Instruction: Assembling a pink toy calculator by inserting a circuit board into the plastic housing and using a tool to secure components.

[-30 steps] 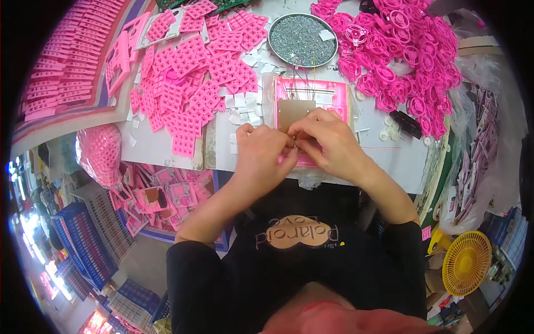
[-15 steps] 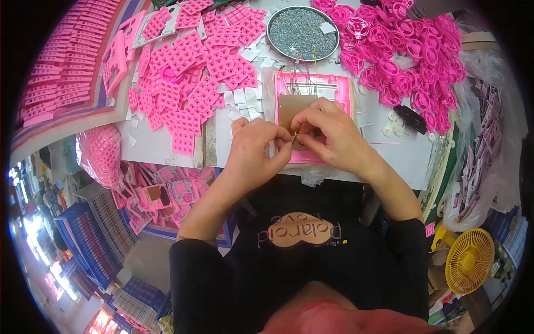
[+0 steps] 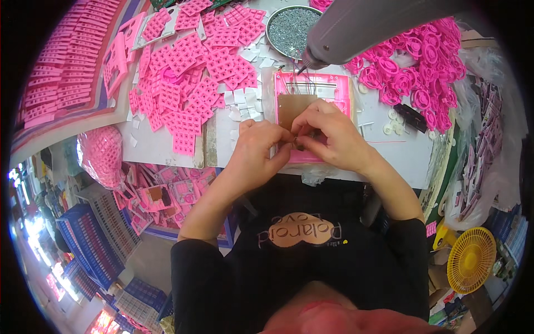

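Both my hands meet over the near part of a pink plastic casing [image 3: 343, 89] lying in front of me. My left hand [image 3: 257, 149] is closed in a pinch, thumb against index finger. Close against it, my right hand [image 3: 332, 136] is closed too, its fingertips curled inward. Something small and dark shows between the fingertips, too small to name. Under them, a flat brown board [image 3: 291, 107] covers the casing's middle. Several thin wires [image 3: 300, 84] rise from the casing's far side. A grey electric screwdriver [image 3: 370, 33] slants in from above, its dark tip over the casing's far edge.
A round tray of small metal screws [image 3: 289, 28] stands behind the casing. Pink button pads [image 3: 183, 53] and white paper pieces [image 3: 245, 106] spread left; pink ring-shaped parts [image 3: 414, 61] heap right. White discs [image 3: 394, 123] and a black block [image 3: 410, 117] lie right. A yellow fan [image 3: 471, 260] stands lower right.
The grey screwdriver has come into view from the upper right, covering part of the screw tray and pink rings. My hands stay over the casing, fingertips drawn slightly closer together.
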Tool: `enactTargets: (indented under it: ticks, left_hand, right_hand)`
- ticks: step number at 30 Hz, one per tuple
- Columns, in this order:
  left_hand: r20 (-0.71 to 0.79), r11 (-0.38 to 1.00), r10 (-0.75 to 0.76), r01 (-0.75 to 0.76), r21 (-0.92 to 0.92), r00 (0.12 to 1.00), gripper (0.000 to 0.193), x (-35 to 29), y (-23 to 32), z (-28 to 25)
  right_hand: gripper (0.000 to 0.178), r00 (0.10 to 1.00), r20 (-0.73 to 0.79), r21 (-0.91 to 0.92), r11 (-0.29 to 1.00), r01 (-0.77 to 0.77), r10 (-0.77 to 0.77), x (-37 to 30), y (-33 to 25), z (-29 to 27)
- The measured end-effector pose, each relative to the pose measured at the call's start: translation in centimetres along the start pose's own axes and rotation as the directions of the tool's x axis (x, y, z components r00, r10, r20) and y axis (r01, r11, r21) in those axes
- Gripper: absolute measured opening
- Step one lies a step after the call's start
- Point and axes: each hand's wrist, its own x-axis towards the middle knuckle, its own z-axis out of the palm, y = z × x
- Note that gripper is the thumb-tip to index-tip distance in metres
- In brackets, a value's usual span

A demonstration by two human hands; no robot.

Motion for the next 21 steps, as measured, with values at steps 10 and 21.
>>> enactTargets:
  ticks: [10, 21]
  left_hand:
    - [0.018, 0.996, -0.011, 0.010, 0.083, 1.000, 0.008, 0.3, 0.6, -0.5]
    - [-0.023, 0.999, 0.004, -0.003, 0.053, 1.000, 0.008, 0.2, 0.3, 0.6]
  right_hand:
    - [0.023, 1.000, -0.003, 0.021, 1.000, -0.001, 0.001, 0.0, 0.2, -0.1]
    - [0.019, 0.993, -0.065, -0.078, 0.993, 0.089, -0.094, -0.1, 0.3, 0.0]
